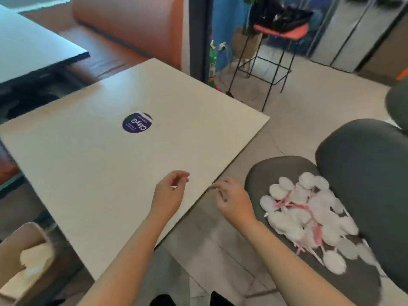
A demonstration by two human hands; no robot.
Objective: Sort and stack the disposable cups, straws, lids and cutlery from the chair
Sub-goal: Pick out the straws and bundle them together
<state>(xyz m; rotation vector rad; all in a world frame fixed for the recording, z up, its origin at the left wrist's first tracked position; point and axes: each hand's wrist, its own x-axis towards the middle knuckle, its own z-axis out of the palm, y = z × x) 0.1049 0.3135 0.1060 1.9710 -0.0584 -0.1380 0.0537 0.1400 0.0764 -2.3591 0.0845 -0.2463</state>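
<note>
While both hands hang in the air with fingers loosely curled and nothing between them, the task's things lie off to the right on a grey padded chair [276, 168]. The left hand [170, 193] is over the near right edge of the cream table [99, 173], thumb and fingertips close together but gripping nothing. The right hand [235, 200] is just past that edge, over the floor, between the table and the chair, its fingers slack and bent in the same way. It is near the front of the seat but apart from everything on it.

On the seat a loose heap of white round lids [284, 226] spreads from the middle toward the near end, overlapping one another. Thin pink pieces [297, 205] are tangled among them; the blur hides whether they are straws or cutlery. The heap lies to the right of the right hand, against the foot of the chair's backrest [364, 173].

A round purple sticker [137, 123] sits on the table top. An open cardboard box [26, 239] is at the lower left, an orange bench [123, 29] behind the table, and a black-legged stool [280, 32] farther back.
</note>
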